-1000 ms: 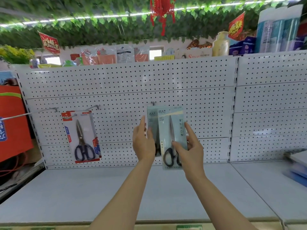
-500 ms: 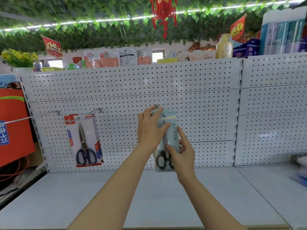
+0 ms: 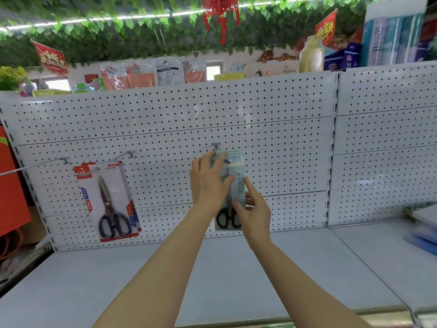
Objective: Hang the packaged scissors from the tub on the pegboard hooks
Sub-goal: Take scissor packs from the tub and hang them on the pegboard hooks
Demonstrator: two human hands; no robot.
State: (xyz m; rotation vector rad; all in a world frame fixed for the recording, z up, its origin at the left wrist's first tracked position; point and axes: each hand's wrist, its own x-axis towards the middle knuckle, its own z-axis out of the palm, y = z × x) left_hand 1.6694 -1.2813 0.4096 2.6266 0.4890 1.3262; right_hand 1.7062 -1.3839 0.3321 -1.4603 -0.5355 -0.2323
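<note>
A pale green pack of black-handled scissors (image 3: 233, 185) hangs in front of the white pegboard (image 3: 170, 129), its top slot over the tip of the middle hook (image 3: 216, 146). My left hand (image 3: 208, 183) lies flat against the pack's upper left, fingers reaching its top edge. My right hand (image 3: 254, 209) pinches the pack's lower right edge. A second pack seems to sit behind it. Further left, a red-carded pack of scissors (image 3: 108, 200) hangs on another hook. The tub is out of view.
Two bare hooks (image 3: 65, 159) stick out at the left of the board. A grey shelf (image 3: 212, 268) runs below. Goods stand along the top of the board. Blue items (image 3: 423, 235) lie at the right edge, an orange panel (image 3: 11, 185) at the left.
The green pack has gone up and back onto the middle hook. My left hand moved from beside the pack to flat over its upper part; my right hand slid to the lower edge.
</note>
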